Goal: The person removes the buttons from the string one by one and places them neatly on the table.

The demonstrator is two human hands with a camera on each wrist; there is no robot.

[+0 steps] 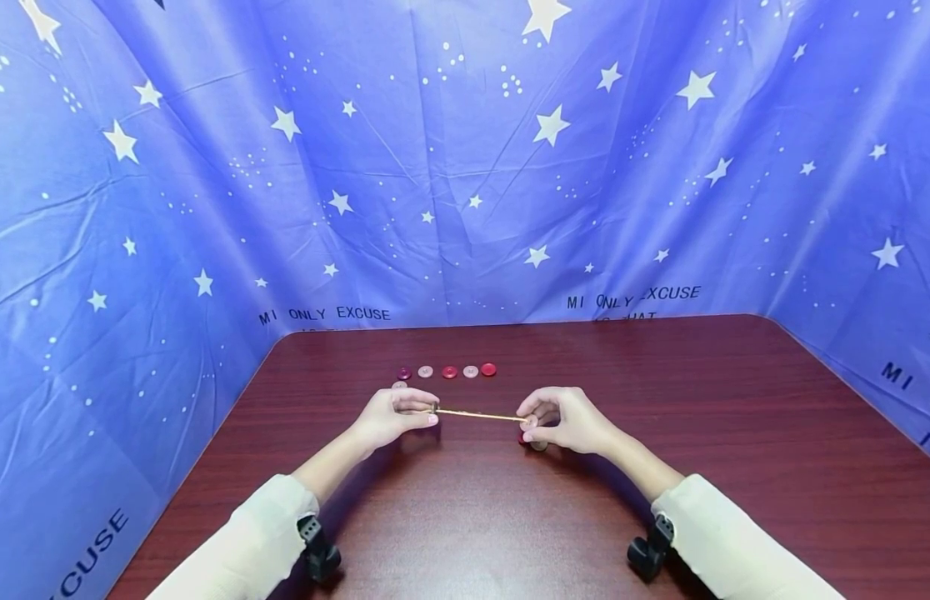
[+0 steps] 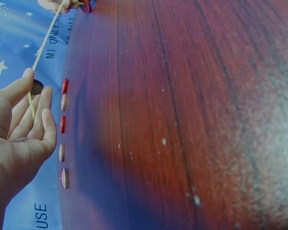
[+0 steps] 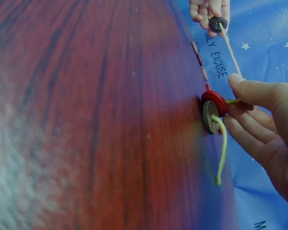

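A yellow string point(image 1: 480, 414) runs taut between both hands. At its left end my left hand point(image 1: 396, 417) pinches a dark round button point(image 2: 37, 87) threaded on it; a short string tail hangs past the button in the left wrist view. My right hand point(image 1: 572, 421) pinches the string near its other end, with a pale pink button point(image 1: 528, 423) at its fingertips. Beside those fingers hang a red button point(image 3: 214, 102) and a grey-brown button point(image 3: 210, 118) on the same string, whose loose end dangles below. The finger contact on the pink button is partly hidden.
A row of loose buttons lies behind the hands: a purple one point(image 1: 403, 373), pale pink ones point(image 1: 425, 372) and red ones point(image 1: 450, 372). Another pale button point(image 1: 399, 385) lies by the left hand. The dark red wooden table point(image 1: 465, 517) meets a blue starry curtain point(image 1: 450, 233).
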